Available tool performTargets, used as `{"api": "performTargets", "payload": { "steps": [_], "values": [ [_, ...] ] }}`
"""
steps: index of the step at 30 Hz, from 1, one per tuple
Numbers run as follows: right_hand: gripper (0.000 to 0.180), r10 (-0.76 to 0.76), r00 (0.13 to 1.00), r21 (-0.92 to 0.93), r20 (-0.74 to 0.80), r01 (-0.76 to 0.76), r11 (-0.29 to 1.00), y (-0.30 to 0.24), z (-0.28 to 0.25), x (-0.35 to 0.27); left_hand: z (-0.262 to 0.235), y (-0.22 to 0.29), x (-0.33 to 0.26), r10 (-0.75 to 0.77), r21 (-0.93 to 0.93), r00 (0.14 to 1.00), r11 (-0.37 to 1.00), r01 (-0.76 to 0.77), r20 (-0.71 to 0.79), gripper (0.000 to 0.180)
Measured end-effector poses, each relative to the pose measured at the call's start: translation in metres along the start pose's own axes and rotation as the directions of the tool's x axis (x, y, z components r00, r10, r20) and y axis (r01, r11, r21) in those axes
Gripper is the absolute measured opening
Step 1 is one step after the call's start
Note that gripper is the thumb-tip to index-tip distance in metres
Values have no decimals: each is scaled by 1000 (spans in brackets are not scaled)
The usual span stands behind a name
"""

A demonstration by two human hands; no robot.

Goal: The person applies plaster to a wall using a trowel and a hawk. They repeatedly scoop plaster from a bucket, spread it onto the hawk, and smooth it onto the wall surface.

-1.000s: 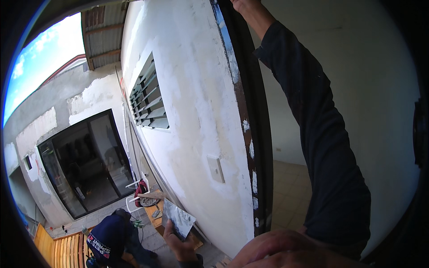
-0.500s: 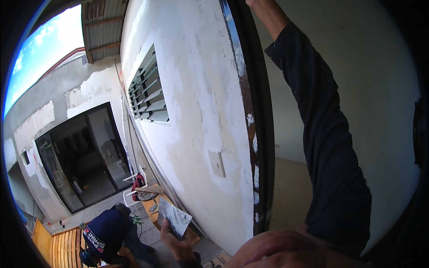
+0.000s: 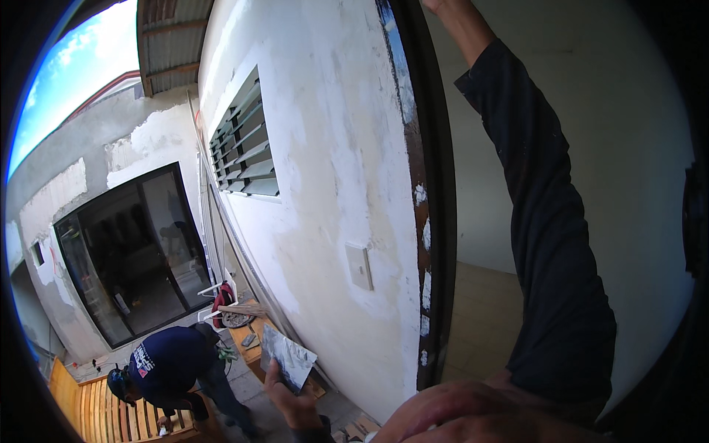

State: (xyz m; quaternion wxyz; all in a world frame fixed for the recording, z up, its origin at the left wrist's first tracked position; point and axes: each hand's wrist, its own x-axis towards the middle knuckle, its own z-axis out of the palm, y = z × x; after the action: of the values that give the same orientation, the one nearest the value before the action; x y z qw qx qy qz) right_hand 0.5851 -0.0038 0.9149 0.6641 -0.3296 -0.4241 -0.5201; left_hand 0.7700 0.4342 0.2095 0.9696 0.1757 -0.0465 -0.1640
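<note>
Plastered wall (image 3: pixel 325 184) | our left hand (image 3: pixel 292 402) grips trowel (image 3: pixel 289 358), now lower-right | right hand above frame, fingers unseen.

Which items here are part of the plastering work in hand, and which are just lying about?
In use: flat plaster-smeared steel trowel in left hand; white plastered wall; dark door frame, where the right arm reaches up.
Lying about: red-and-white bag; round sieve; slatted wooden bench.
</note>
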Motion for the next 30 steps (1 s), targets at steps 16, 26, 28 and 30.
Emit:
{"api": "performTargets", "payload": {
  "steps": [16,26,28,30],
  "values": [
    [8,-136,990,-29,-23,135,990,6,-27,-13,-5,-1,12,-14,-9,1000,1000,14,3,28],
    [4,-214,974,2,-81,214,977,23,-6,10,1,-5,12,-27,-52,997,998,31,75,29],
    [2,-253,968,15,2,253,967,11,-9,7,-3,-4,12,10,-32,999,999,-9,33,29],
    [3,-263,963,18,57,263,965,2,-11,-10,-6,-3,13,18,-23,1000,1000,-18,13,29]
  ]
}}
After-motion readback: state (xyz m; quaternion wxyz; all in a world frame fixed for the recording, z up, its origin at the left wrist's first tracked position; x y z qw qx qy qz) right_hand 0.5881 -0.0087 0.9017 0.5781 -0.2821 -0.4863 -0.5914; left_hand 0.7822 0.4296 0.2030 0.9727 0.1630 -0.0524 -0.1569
